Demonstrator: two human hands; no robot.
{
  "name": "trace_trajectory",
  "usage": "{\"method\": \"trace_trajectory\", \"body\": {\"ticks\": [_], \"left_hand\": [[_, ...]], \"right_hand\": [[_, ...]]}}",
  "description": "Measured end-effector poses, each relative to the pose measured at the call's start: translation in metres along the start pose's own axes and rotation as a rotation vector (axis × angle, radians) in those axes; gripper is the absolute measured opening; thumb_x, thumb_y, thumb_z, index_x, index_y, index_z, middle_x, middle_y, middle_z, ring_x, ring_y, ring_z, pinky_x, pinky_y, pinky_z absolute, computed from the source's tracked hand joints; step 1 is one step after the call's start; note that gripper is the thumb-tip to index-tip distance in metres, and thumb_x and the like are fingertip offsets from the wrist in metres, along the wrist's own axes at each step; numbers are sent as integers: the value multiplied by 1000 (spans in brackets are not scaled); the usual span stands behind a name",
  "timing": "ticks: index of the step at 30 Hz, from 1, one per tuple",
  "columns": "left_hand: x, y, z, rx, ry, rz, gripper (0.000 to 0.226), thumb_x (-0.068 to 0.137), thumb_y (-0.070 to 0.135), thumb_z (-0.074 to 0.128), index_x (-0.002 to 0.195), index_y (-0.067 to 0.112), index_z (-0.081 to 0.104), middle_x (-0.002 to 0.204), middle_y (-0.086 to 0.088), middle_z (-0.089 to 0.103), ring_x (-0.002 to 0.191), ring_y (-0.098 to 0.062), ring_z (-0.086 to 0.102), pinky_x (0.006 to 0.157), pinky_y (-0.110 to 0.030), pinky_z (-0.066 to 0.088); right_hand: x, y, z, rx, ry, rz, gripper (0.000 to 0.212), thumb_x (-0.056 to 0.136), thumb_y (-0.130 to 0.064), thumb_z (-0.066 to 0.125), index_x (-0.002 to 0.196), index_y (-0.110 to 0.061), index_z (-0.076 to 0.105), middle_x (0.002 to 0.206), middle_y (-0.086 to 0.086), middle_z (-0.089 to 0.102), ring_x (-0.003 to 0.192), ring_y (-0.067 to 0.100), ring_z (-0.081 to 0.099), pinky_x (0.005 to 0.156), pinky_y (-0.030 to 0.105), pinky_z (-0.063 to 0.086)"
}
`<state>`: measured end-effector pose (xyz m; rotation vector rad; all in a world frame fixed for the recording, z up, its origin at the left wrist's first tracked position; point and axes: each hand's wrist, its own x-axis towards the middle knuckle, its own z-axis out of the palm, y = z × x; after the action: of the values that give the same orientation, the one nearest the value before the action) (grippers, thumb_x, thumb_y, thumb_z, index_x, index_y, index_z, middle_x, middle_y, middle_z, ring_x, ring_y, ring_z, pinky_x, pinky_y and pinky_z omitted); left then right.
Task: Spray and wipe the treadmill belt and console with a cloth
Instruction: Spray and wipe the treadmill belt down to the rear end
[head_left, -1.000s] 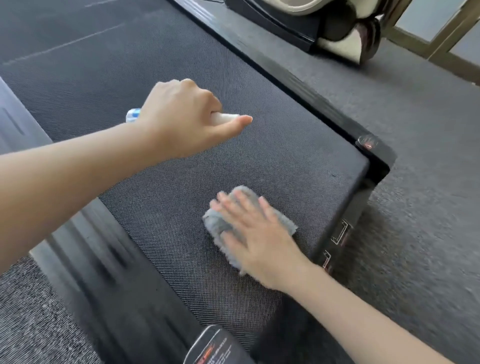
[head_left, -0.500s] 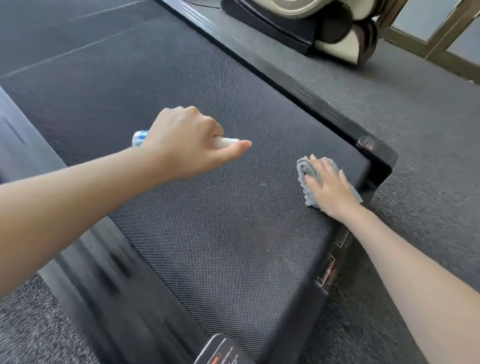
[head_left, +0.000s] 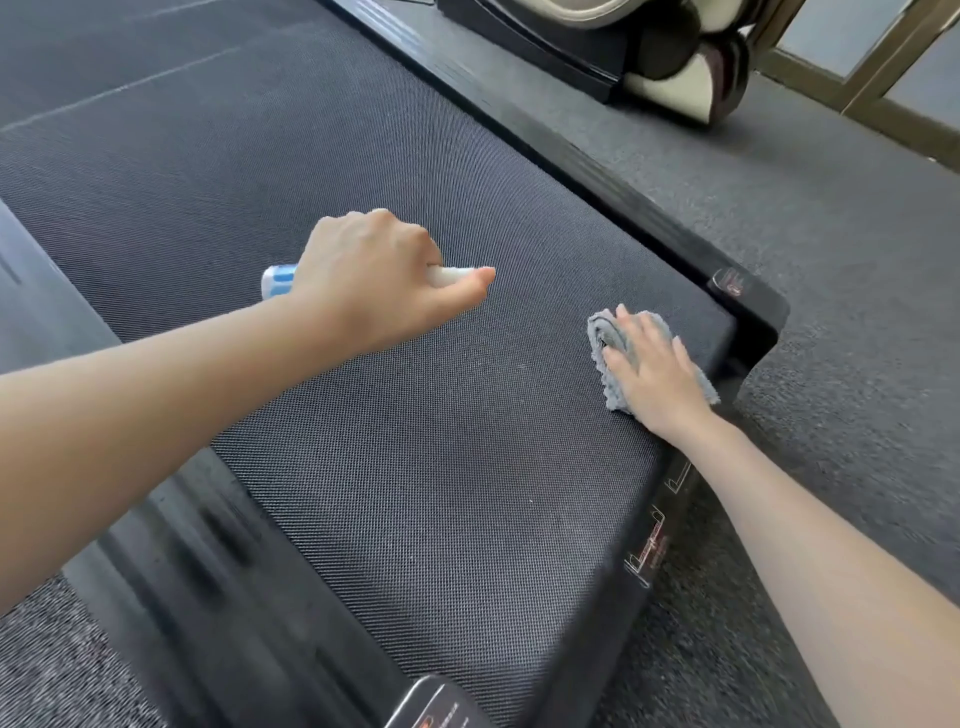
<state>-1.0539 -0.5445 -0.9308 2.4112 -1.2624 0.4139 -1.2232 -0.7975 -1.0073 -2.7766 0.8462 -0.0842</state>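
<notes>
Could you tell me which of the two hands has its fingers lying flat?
The right hand, pressing the grey cloth onto the belt; the left hand is curled round the spray bottle instead.

Your right hand (head_left: 655, 375) flat on grey cloth (head_left: 613, 338), pressed to treadmill belt (head_left: 415, 467) near its right edge. Your left hand (head_left: 382, 275) grips spray bottle (head_left: 278, 279) above belt middle.

This looked like a gym or fitness room. A black textured treadmill belt (head_left: 415, 467) with black side rails (head_left: 571, 166) lay over dark grey speckled carpet (head_left: 831, 234), near a cream-and-black machine base (head_left: 665, 88) and bronze-framed glass panels (head_left: 841, 31).
</notes>
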Motion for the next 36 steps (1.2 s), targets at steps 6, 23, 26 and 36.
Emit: {"method": "trace_trajectory", "body": {"ticks": [6, 23, 26, 36], "left_hand": [[3, 8, 3, -51, 83, 1, 60, 77, 66, 24, 43, 16, 26, 42, 1, 34, 43, -17, 30, 54, -29, 22], [14, 6, -12, -129, 120, -25, 67, 80, 70, 25, 45, 12, 26, 42, -4, 31, 42, -19, 30, 52, -31, 29], [14, 5, -13, -135, 122, -19, 66, 83, 68, 29, 45, 14, 23, 41, -2, 27, 41, -18, 26, 50, -30, 24], [8, -4, -9, -132, 79, -31, 67, 81, 72, 25, 45, 15, 22, 43, -2, 28, 42, -20, 26, 52, -31, 26]], "right_hand": [[-2, -4, -2, 18, -2, 28, 54, 102, -38, 29, 152, -28, 13, 160, -7, 8, 147, 12, 0, 118, 36, -6], [1, -93, 13, 3, -127, -296, 50, 102, -41, 24, 150, -37, 11, 160, -13, 3, 146, 10, -10, 119, 44, -6], [-38, -134, 26, 42, -205, -579, 51, 100, -45, 25, 149, -39, 12, 159, -18, 3, 146, 6, -12, 118, 40, -12], [-1, -100, 20, -14, -107, -403, 51, 101, -44, 26, 149, -39, 13, 159, -17, 6, 146, 3, -6, 119, 42, -6]]}}
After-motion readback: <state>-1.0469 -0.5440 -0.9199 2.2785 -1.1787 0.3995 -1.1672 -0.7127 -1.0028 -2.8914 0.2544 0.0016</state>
